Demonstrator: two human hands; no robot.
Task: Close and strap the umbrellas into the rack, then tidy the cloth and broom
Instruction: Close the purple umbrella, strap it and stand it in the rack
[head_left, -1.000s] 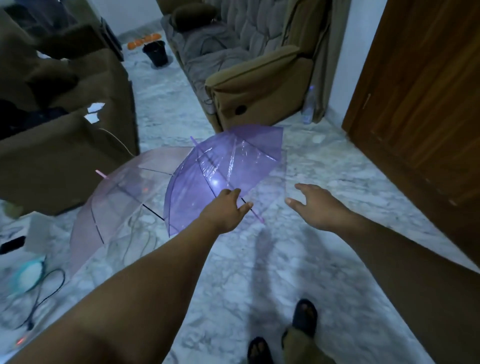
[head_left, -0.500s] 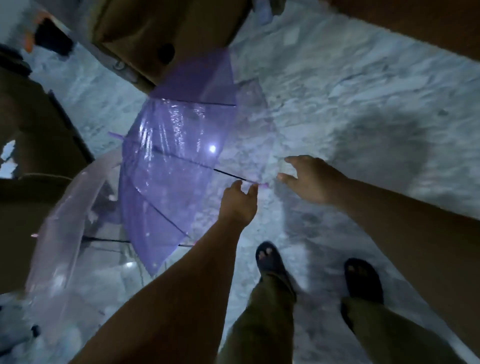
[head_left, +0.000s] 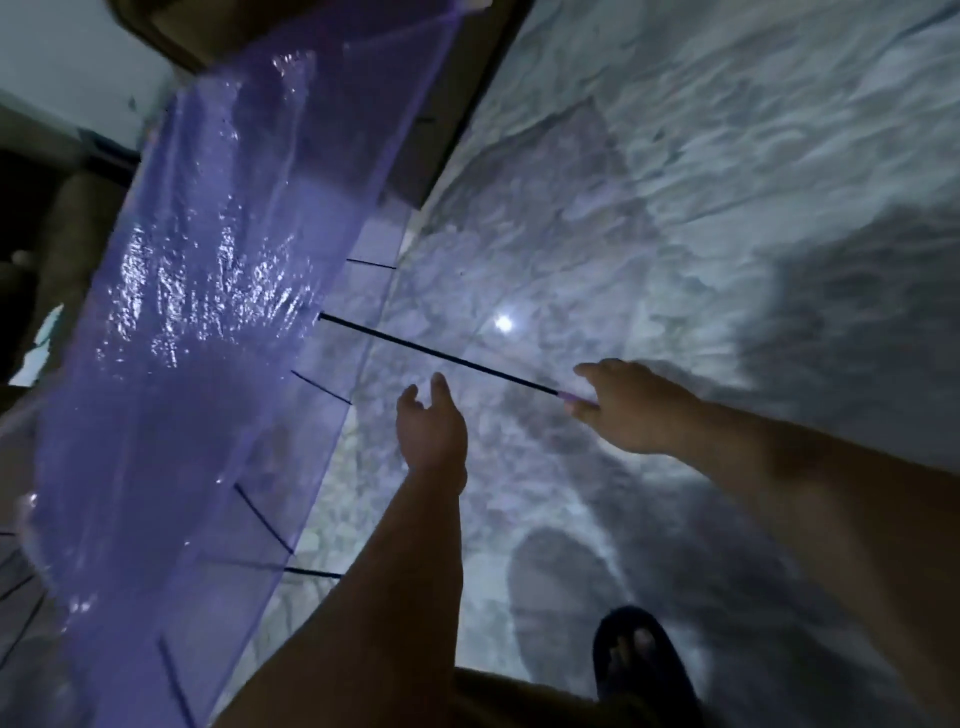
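Purple umbrella (head_left: 208, 364) open; right hand (head_left: 631, 408) pinches its handle (head_left: 576, 398), left hand (head_left: 431, 431) loose.

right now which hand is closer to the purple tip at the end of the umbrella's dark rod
Right. The right hand is at the purple tip of the rod, apparently touching it. The left hand is open beside the rod, short of the tip, holding nothing.

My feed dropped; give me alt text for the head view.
The right hand pinches the tip of a rib of the open purple umbrella above the marble floor. The left hand reaches out open, holding nothing.
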